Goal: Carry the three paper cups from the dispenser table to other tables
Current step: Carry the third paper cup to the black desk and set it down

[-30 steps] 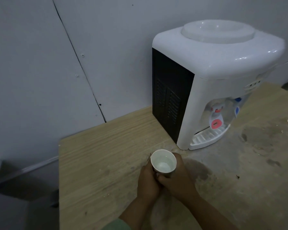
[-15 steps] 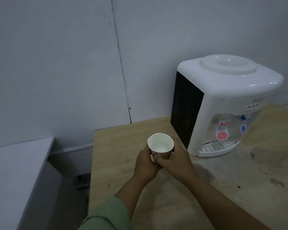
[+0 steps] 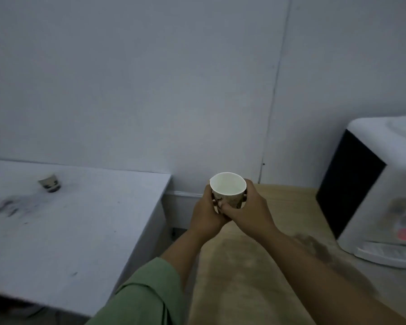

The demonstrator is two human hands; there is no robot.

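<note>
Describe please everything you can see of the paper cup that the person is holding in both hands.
The paper cup is small, with a plain white inside, a thin rim and a dark printed pattern on its outer wall. It looks like thin paper. It stands upright, mouth open to the camera, lifted in the air above the near edge of the wooden table. The left hand and right hand wrap its lower wall from both sides. Whether it holds liquid is unclear.

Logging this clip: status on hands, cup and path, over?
Left hand and right hand both shut on cup, upright, lifted off wooden table. Second cup on white table. Gap between tables, nothing blocking.
</note>
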